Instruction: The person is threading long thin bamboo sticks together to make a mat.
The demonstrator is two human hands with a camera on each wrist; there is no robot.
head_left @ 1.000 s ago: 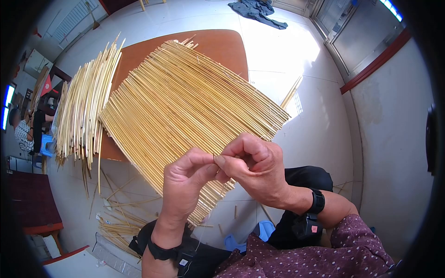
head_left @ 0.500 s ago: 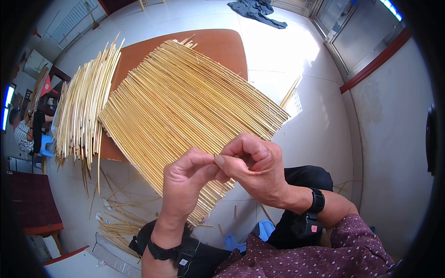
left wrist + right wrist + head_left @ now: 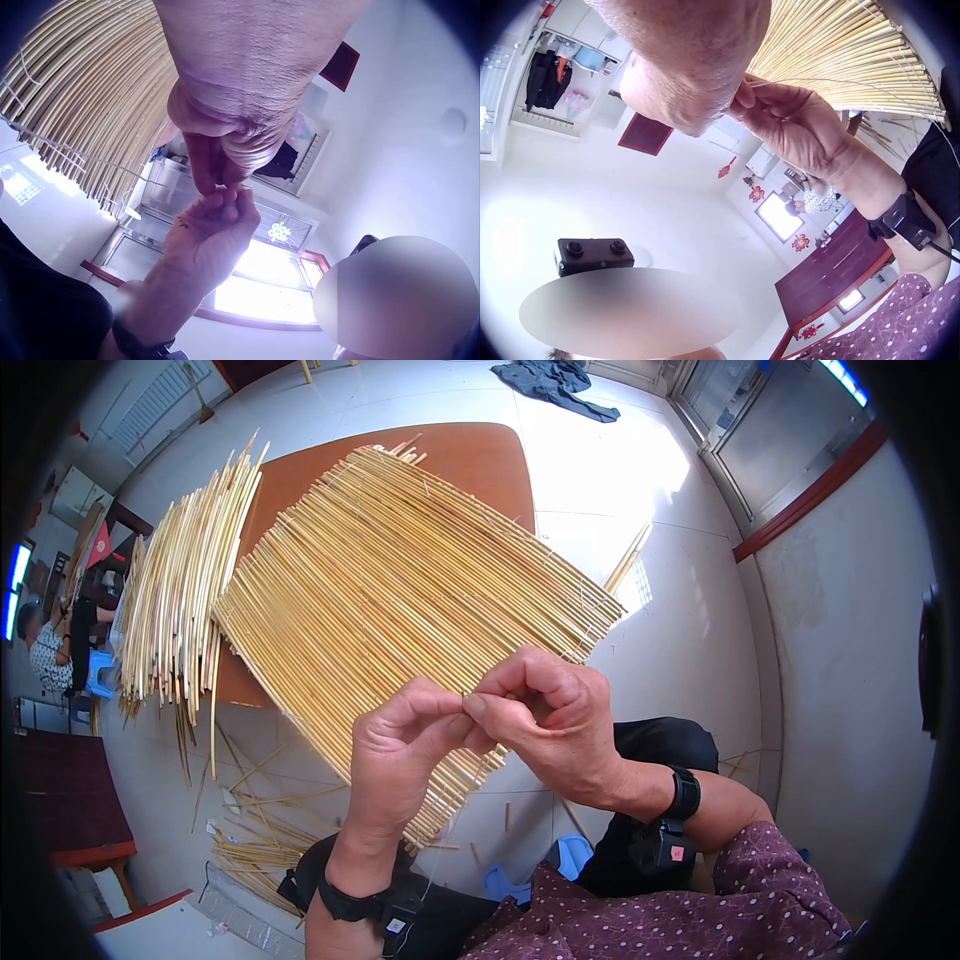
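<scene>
My left hand (image 3: 395,760) and right hand (image 3: 560,735) meet fingertip to fingertip above the near end of a mat of straw-coloured stalks (image 3: 380,580). Thumb and index finger of each pinch a tiny, thin, dark needle-like piece (image 3: 464,698), mostly hidden between the fingertips. A thin pale thread (image 3: 840,84) runs from the mat side to the left hand's fingers in the right wrist view. Rows of thread bind the mat's stalks near its edges. In the left wrist view the right hand (image 3: 214,232) shows below the left, fingertips together.
The mat lies over a brown tabletop (image 3: 480,470). At its left stands a thick row of loose stalks (image 3: 190,580). More stalks (image 3: 260,855) litter the floor at lower left. A blue stool (image 3: 100,672) and another person (image 3: 50,650) are at far left; dark clothing (image 3: 560,385) lies on the floor.
Both hands keep their place and their pinch. The dark tip between the fingertips shows a little less than one second ago.
</scene>
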